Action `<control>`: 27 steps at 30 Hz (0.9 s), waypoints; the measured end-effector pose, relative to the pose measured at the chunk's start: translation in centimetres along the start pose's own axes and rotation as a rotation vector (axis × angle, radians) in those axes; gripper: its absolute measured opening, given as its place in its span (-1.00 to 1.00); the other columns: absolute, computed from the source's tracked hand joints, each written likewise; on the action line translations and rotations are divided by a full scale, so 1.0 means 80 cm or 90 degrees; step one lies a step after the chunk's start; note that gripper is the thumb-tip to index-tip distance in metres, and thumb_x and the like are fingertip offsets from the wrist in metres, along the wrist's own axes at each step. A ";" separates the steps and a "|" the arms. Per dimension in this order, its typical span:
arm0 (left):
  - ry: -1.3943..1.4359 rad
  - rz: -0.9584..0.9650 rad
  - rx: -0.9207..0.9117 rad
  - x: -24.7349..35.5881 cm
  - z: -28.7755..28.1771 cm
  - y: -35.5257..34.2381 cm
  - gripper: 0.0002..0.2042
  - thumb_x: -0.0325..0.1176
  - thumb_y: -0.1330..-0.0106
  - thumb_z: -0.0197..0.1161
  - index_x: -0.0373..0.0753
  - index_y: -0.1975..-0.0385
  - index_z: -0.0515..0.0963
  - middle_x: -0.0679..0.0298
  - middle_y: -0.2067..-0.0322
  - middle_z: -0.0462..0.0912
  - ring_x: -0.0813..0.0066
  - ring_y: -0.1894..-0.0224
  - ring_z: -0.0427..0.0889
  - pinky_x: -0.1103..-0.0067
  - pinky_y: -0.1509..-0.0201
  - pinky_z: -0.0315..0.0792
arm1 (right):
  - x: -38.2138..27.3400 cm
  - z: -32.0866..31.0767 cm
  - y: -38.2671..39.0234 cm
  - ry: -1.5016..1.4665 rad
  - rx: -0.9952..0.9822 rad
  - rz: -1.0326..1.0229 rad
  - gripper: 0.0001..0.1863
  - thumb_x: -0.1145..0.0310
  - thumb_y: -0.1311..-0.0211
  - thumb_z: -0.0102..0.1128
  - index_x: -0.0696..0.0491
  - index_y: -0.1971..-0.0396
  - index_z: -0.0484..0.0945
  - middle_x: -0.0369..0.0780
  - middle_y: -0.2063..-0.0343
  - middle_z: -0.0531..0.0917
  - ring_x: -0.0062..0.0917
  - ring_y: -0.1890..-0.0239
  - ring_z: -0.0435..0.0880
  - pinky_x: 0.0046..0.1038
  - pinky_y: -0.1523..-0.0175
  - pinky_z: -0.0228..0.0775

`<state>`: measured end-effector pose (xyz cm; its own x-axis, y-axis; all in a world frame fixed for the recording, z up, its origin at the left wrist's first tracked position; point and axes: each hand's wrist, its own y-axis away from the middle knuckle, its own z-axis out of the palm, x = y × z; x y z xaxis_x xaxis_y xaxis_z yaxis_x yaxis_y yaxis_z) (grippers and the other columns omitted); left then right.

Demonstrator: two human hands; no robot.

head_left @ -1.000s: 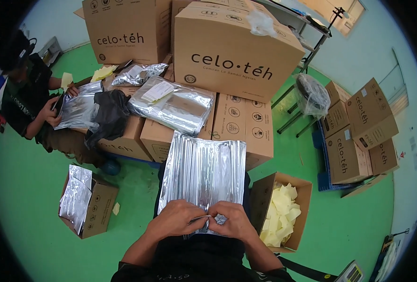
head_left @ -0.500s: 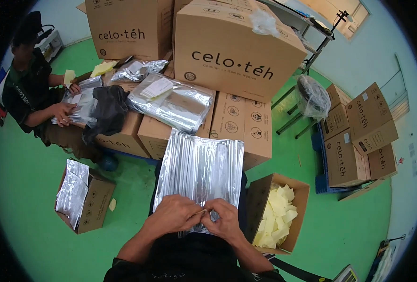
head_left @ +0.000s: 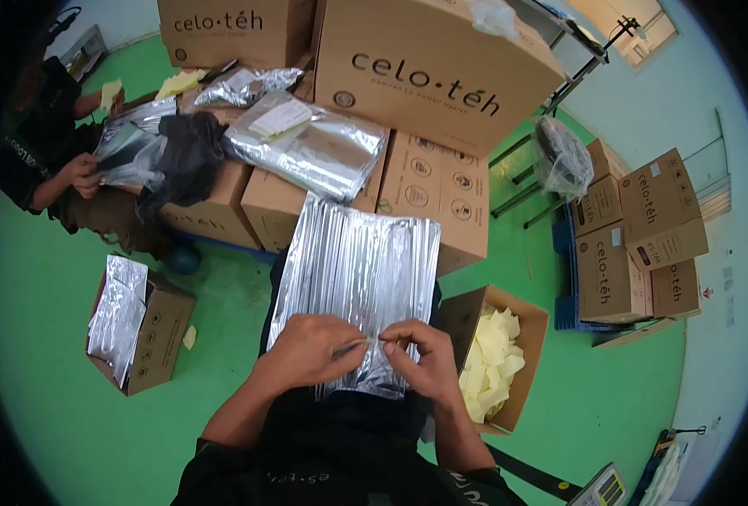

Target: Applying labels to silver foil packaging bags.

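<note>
Silver foil stack point(head_left: 348, 261) lies across our lap, its rectangular layers glossy and finely ridged. Over the last half-second our hands have parted slightly, leaving more foil uncovered between them. Our left hand point(head_left: 310, 350) has its grip pinched on a thin pale strip point(head_left: 355, 344); we cannot tell whether our right hand point(head_left: 424, 358) clamps it too. Alongside, a cardboard carton point(head_left: 460, 316) holds yellow paper pieces point(head_left: 492, 358).

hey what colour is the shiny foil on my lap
The foil is silver, with lighter and darker streaks; the head view shows it best.
</note>
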<state>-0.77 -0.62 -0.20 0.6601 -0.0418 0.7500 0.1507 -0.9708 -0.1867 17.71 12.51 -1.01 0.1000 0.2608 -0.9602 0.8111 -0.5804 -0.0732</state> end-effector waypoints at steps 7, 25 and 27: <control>0.122 0.003 0.003 -0.001 -0.003 0.000 -0.84 -0.36 -0.17 0.37 -0.32 0.35 0.70 0.08 0.45 0.72 0.18 0.42 0.73 0.41 0.33 0.57 | -0.012 0.004 0.000 -0.047 -0.068 0.050 -0.92 0.57 -0.20 0.28 0.21 0.31 0.66 -0.26 0.36 0.67 -0.65 0.31 0.57 -0.55 0.16 0.40; 0.249 -0.112 0.177 0.030 -0.003 0.006 -0.81 -0.41 -0.20 0.42 -0.32 0.23 0.65 0.19 0.36 0.65 0.47 0.32 0.64 0.55 0.23 0.47 | 0.000 0.023 -0.004 -0.081 0.149 -0.001 -0.93 0.57 -0.19 0.30 0.19 0.32 0.63 -0.23 0.26 0.66 -0.73 0.36 0.53 -0.65 0.27 0.38; 0.247 -0.118 0.148 0.032 0.010 0.000 -0.79 -0.40 -0.23 0.41 -0.33 0.18 0.65 0.14 0.26 0.69 0.41 0.16 0.71 0.51 0.08 0.53 | -0.006 0.027 -0.003 -0.067 0.140 -0.031 -0.90 0.58 -0.16 0.31 0.18 0.30 0.64 -0.20 0.16 0.64 -0.71 0.33 0.53 -0.65 0.29 0.38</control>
<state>1.47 -0.52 1.22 0.2902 -0.0010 0.9570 0.4288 -0.8938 -0.1310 16.24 10.86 -1.11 -0.0065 0.2171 -0.9761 0.6669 -0.7265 -0.1660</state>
